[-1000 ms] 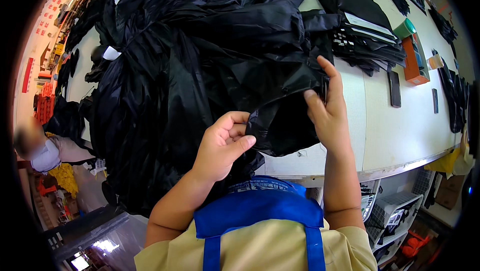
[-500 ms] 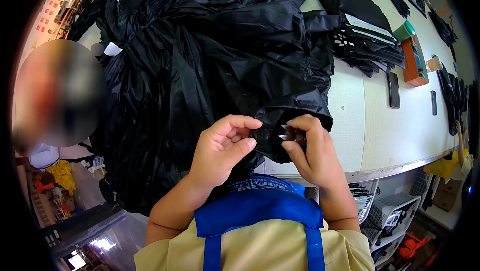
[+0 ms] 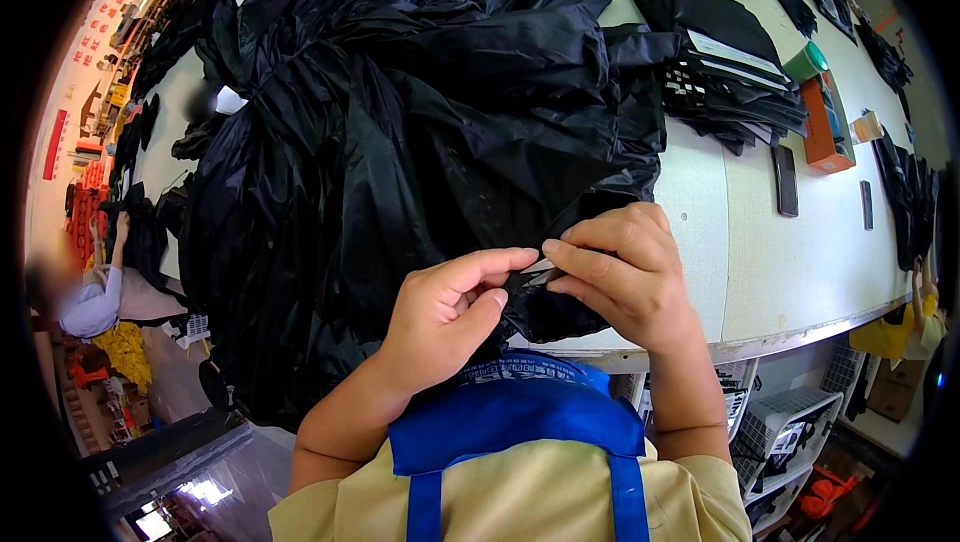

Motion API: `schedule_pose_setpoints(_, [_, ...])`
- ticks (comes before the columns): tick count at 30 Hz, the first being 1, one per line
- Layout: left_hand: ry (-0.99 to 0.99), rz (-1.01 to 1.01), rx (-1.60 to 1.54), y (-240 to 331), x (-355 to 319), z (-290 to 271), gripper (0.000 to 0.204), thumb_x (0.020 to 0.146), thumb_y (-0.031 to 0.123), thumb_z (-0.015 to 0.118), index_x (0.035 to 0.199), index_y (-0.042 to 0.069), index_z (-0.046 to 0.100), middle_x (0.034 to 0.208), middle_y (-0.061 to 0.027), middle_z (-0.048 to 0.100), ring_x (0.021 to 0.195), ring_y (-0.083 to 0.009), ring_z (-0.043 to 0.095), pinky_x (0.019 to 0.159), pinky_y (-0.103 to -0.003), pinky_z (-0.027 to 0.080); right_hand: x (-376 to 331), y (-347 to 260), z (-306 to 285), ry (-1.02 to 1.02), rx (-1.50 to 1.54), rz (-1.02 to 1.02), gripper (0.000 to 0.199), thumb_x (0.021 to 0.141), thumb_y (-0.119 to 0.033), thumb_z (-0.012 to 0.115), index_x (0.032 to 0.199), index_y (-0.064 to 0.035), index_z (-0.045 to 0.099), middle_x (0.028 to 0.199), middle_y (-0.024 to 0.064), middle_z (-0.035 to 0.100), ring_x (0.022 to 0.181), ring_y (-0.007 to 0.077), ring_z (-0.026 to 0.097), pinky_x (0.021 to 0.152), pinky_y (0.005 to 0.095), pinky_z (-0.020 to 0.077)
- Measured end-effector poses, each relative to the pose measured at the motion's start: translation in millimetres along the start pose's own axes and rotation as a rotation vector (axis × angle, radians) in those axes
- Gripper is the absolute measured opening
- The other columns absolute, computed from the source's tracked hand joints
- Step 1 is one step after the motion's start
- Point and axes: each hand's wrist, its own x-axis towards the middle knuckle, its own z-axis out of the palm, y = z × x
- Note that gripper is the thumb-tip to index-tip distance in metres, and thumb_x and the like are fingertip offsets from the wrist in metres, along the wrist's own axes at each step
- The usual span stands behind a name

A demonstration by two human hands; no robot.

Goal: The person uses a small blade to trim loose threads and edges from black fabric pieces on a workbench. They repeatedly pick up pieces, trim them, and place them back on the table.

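A large heap of shiny black fabric (image 3: pixel 430 122) covers the left and middle of the white table (image 3: pixel 700 242) and hangs over its near edge. My left hand (image 3: pixel 435 317) pinches an edge of it close to my body, thumb and forefinger drawn together. Small metal thread snips (image 3: pixel 538 268) are gripped in my right hand (image 3: pixel 630 267), mostly hidden by the fingers. Their bright blades point left, beside the left fingertips and against the fabric. Whether a thread lies between the blades is too small to tell.
Right of the heap lies a stack of flat black pieces (image 3: pixel 735 57). Beyond it are a phone (image 3: pixel 787 180), an orange box (image 3: pixel 828 137) and a green roll (image 3: pixel 806 61). White wire baskets (image 3: pixel 780 432) stand under the table. Another person (image 3: pixel 95 297) is at the left.
My right hand has moved left and turned, bringing the snips' blades from a short way off to the left fingertips. At the left, the other person has shifted farther from the heap.
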Motion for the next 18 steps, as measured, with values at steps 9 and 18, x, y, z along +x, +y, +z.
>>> schedule_pose_setpoints(9, [-0.001,-0.017,0.023,1.7,1.6,2.1,0.035,0.083,-0.005,0.053,0.116,0.002,0.060,0.090,-0.0069,0.066,0.078,-0.0068,0.059,0.071,-0.021,0.047,-2.9,4.9,1.2,-0.028,0.124,0.000,0.028,0.063,-0.016,0.076,0.089,-0.0098,0.069,0.085,0.0007,0.062,0.075,0.0188,0.058,0.070,0.0317,0.0395])
schedule_pose_setpoints(18, [0.013,0.120,0.303,8.5,4.5,1.0,0.033,0.075,-0.009,0.047,0.102,0.002,0.062,0.084,-0.0062,0.063,0.070,-0.0114,0.057,0.065,-0.022,0.044,2.9,-6.3,-7.5,0.026,0.342,0.293,0.070,0.057,-0.014,0.084,0.120,-0.0054,0.055,0.118,0.0148,0.050,0.082,0.0225,0.061,0.065,0.0282,0.0540])
